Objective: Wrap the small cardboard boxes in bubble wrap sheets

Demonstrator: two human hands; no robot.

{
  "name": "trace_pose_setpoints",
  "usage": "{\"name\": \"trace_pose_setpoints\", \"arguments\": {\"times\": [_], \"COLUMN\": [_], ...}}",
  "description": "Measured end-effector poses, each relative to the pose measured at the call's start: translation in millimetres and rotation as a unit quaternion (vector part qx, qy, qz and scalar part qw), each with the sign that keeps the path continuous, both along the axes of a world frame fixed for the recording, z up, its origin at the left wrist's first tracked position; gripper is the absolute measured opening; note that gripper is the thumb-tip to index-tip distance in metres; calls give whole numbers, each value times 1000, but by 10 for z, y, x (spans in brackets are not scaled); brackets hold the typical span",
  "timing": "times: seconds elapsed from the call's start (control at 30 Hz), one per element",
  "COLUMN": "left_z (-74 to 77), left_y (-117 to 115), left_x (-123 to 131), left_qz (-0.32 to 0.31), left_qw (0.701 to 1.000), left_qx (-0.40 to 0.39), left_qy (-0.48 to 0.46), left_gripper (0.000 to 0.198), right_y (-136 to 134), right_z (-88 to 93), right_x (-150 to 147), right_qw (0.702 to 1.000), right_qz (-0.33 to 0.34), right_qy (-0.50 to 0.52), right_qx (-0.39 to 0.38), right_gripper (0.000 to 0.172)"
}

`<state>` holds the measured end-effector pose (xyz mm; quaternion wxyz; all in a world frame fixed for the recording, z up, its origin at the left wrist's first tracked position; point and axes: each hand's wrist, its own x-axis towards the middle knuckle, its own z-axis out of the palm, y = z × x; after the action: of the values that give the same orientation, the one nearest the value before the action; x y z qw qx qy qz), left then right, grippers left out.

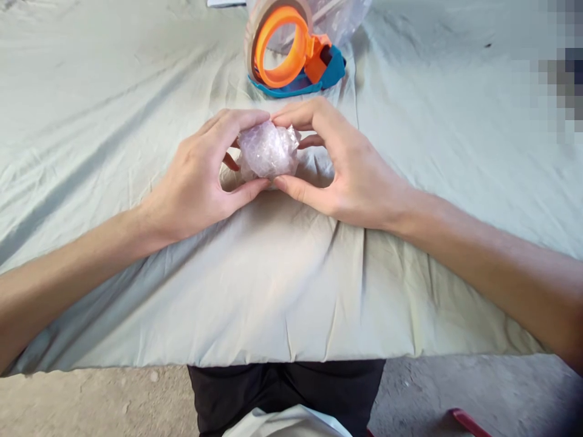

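Note:
Between my two hands is a small bundle of clear bubble wrap [268, 150], held just over or on the cloth; what it wraps, if anything, cannot be made out. My left hand [200, 170] curves round its left side, thumb at the near edge and fingers along the far edge. On the other side, my right hand [344, 161] grips it in the same way, its thumb tip close to the left thumb. A tape dispenser [282, 51], orange and blue with a roll of tape on it, stands just beyond the bundle.
A creased pale green cloth [291, 291] covers the table, its near edge hanging close to my lap. Behind the dispenser lies a clear plastic bag [344, 18]. A white flat item [225, 3] shows at the top edge. Below, a red bar [469, 422] is near the floor.

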<state>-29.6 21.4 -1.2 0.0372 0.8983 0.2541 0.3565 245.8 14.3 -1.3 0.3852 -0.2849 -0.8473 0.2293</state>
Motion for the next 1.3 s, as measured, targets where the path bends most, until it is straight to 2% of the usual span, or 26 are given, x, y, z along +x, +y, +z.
{"name": "trace_pose_setpoints", "arguments": {"times": [0.13,0.33,0.43,0.53,0.67,0.8,0.9,1.0,1.03,1.1,1.2,1.23,1.3], "left_z": [-48,-112,-87,-39,-22,-71,-45,77,121,174,137,103,36], "left_y": [28,9,-3,-27,-74,-77,-86,-141,-164,-200,-202,-189,-156], "left_x": [-13,-29,-39,-43,-16,24,40,62,73,94,101,95,73], "left_qz": [-5,53,27,-11,-15,-17,-13,24,25,34,37,9,-11], "left_qw": [999,997,997,997,997,1000,1000,994,989,985,983,987,990], "left_qx": [41,28,28,32,17,5,14,86,128,164,179,139,58], "left_qy": [17,49,62,74,68,14,-1,66,63,31,14,84,132], "left_gripper": [82,77,80,75,80,86,88,74,71,71,76,78,75], "right_y": [24,49,8,-44,-78,-68,-56,-54,-55,-59,-63,-63,-63], "right_z": [-28,-50,-13,28,47,33,25,25,26,31,38,39,41], "right_x": [-4,2,5,8,10,-2,-12,-13,-12,-9,-14,-19,-30], "right_qw": [1000,999,999,1000,1000,999,999,999,999,999,999,999,999], "right_qz": [6,-7,-7,3,11,-1,-15,-21,-21,-21,-19,-19,-24], "right_qy": [15,19,17,-5,-17,-31,-30,-28,-30,-34,-36,-35,-35], "right_qx": [-6,24,37,28,18,17,6,0,2,7,5,3,-2], "right_gripper": [46,51,57,62,72,60,52,48,48,50,46,42,35]}}
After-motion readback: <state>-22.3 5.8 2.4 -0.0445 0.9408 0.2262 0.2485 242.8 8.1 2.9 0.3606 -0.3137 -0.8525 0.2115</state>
